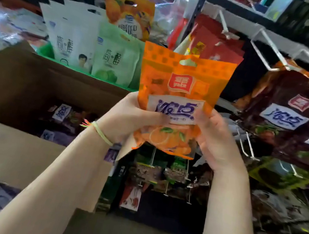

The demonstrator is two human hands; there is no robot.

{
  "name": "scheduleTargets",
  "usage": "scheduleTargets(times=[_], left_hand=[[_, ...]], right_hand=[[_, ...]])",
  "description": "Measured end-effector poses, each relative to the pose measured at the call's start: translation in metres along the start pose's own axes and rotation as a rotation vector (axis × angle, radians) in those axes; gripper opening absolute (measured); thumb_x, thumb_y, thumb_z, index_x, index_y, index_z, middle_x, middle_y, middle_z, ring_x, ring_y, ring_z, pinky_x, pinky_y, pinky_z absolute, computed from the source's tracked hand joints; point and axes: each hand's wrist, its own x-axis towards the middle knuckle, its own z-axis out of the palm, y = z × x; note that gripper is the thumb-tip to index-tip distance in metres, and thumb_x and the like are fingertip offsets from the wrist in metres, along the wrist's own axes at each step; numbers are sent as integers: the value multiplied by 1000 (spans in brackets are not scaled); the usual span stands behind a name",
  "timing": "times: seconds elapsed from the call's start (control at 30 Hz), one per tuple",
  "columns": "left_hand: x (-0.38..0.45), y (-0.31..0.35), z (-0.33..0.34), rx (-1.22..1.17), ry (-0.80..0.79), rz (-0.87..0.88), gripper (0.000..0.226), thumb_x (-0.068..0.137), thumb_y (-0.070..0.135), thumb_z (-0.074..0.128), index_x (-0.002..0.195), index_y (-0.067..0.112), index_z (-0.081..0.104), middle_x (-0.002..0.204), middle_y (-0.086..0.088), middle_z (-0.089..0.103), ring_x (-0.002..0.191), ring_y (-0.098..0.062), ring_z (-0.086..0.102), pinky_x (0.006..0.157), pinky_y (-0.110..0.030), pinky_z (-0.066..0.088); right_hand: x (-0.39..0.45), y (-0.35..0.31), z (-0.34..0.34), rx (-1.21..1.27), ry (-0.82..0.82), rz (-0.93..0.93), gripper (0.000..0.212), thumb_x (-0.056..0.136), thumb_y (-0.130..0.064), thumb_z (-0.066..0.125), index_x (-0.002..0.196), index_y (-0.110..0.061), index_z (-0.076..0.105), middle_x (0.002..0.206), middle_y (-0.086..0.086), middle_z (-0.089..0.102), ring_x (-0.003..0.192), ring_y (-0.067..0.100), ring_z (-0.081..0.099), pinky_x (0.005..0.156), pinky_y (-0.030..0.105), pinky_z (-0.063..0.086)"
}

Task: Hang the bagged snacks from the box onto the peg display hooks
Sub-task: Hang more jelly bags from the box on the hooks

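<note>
Both hands' grip, left hand (pixel 129 116) and right hand (pixel 217 139), clamps an orange snack bag (pixel 180 92) seemingly marked "yake".

Orange dotted snack bag (pixel 182 93), brown box (pixel 18 82)

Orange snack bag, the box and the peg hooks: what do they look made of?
Orange snack bag: looks like glossy plastic film; it creases and shines. Box: plain brown cardboard, matte, with folded flaps. Peg hooks: thin rods, probably white-coated metal wire, though blurred.

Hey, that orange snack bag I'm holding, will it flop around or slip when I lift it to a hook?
The orange snack bag probably flexes: its top stands creased above both hands. Its glossy film may be slippery. It likely weighs little.
</note>
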Motion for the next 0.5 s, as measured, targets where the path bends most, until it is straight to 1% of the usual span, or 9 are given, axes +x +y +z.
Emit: scheduleTargets(times=[0.07,0.13,0.17,0.23,0.3,0.37,0.4,0.43,0.5], left_hand=[[10,-8,36,26,-14,-34,29,83,16,79,110,9,74,99,-12,77,71,-17,74,61,-27,60],[22,-12,74,11,18,-65,31,85,35,75,109,15,75,106,-10,77,94,-24,75,86,-44,61],[29,-13,92,9,60,-61,31,87,39,74,110,18,74,107,-8,77,99,-26,74,93,-49,58],[45,-18,125,44,159,56,26,95,34,69,118,23,66,106,-2,77,101,-25,73,93,-53,57],[59,-23,154,109,173,227,40,99,22,64,134,34,48,116,-5,72,106,-25,71,91,-50,58],[68,-31,181,220,100,356,60,101,15,58,148,40,32,139,-11,59,123,-24,62,99,-44,55],[73,-35,193,285,72,393,61,102,12,56,152,37,31,147,-8,52,132,-19,55,104,-40,52],[78,-37,205,330,65,404,58,103,10,54,153,32,35,149,-1,50,133,-11,52,104,-33,50],[88,-42,226,347,78,386,46,104,10,53,147,26,47,137,5,59,120,-8,61,97,-31,54]], right_hand=[[-13,-9,-18,-31,167,-59,40,79,-44,70,114,-25,70,118,2,73,111,22,69,95,44,53],[-24,-17,-41,-16,290,-101,24,87,-35,67,109,-25,71,114,1,75,107,20,71,91,40,55],[-29,-20,-54,-4,337,-113,21,89,-34,66,108,-25,71,114,1,75,107,19,71,91,39,55],[-38,-26,-81,31,428,-116,20,93,-33,66,109,-24,71,112,0,75,105,18,72,89,38,57],[-46,-26,-109,-2,521,-155,22,96,-31,65,114,-20,69,111,0,76,103,16,72,87,36,57],[-53,-24,-134,-109,627,-246,33,97,-28,65,128,-19,58,115,0,72,105,11,70,91,35,57],[-56,-22,-147,-144,672,-295,43,97,-27,66,135,-21,49,118,1,70,106,9,68,92,33,56],[-59,-21,-159,-173,694,-343,51,97,-25,66,141,-26,40,120,2,67,107,8,67,93,32,56],[-62,-22,-183,-252,691,-415,57,99,-21,62,146,-38,34,132,4,61,119,11,61,100,34,52]])
